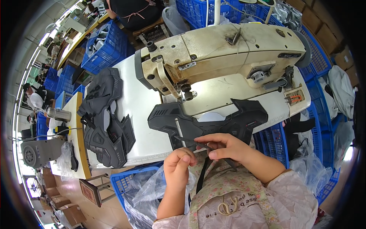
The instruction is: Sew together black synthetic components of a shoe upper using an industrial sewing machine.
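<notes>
In front of me a black moulded shoe-upper-like piece lies spread on the white sewing table, just below the needle area of a cream sewing machine. A narrow pale strip shows on its left part. My right hand pinches a thin dark strip over the piece's near edge. Close beside it, my left hand is closed with its fingers curled; what they hold, if anything, is hidden. A black strap hangs below the hands.
A stack of similar black pieces lies at the table's left. Blue crates stand around, one with clear plastic bags beneath the near edge. At left are a metal flask and a wooden stool. Another person sits beyond.
</notes>
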